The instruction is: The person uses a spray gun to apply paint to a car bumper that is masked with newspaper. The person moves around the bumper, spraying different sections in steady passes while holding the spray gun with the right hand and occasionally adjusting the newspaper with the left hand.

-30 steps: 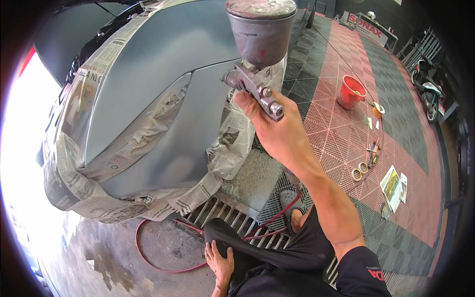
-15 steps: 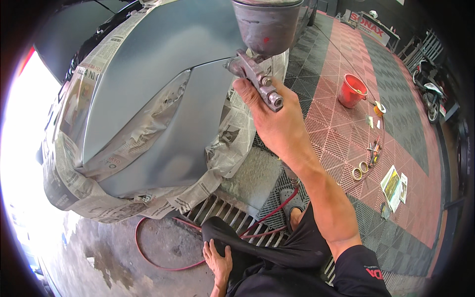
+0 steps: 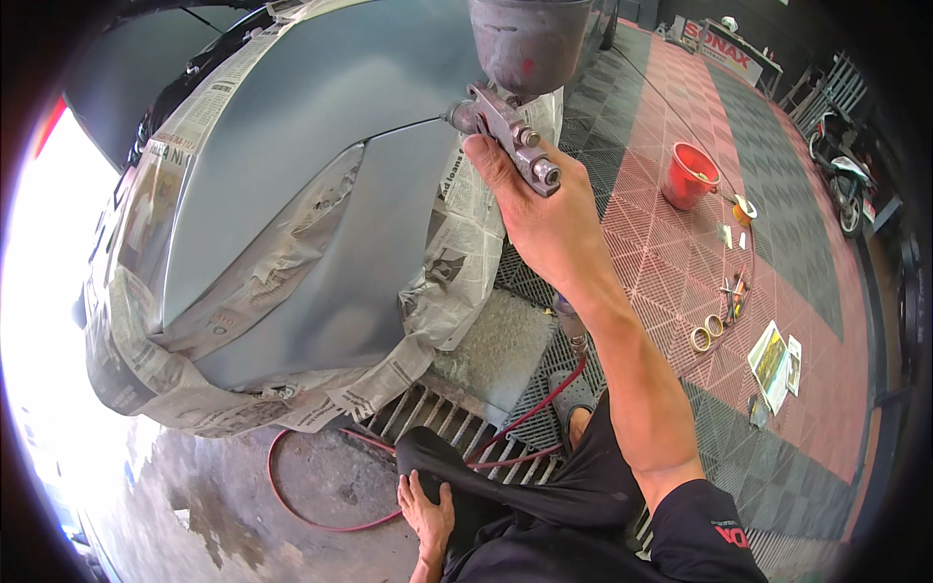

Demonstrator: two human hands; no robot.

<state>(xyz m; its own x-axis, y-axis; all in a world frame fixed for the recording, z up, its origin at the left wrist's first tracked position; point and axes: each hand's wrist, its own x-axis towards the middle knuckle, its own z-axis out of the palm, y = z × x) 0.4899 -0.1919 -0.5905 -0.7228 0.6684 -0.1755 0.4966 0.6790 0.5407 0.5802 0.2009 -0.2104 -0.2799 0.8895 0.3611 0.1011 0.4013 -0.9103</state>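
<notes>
My right hand [image 3: 549, 209] is wrapped round a metal spray gun [image 3: 510, 141], its handle hidden in the palm. A dark, paint-stained cup [image 3: 530, 44] sits on top of the gun. The nozzle points left at a grey car body panel [image 3: 374, 243], close to its right edge. Newspaper masking [image 3: 457, 262] surrounds the panel, and a masked headlight area [image 3: 272, 257] runs diagonally across it. My left hand [image 3: 426, 507] rests on my knee with its fingers spread, holding nothing.
A red air hose [image 3: 277, 486] loops over the concrete and a metal floor grate [image 3: 418, 413]. On the tiled floor to the right are a red bucket [image 3: 690, 175], tape rolls [image 3: 707, 333], small tools [image 3: 736, 296] and papers [image 3: 773, 369]. A motorcycle [image 3: 846, 180] stands at the far right.
My right hand and the spray gun have shifted very slightly, with the cup now a little higher and to the right. My left hand stays on the knee.
</notes>
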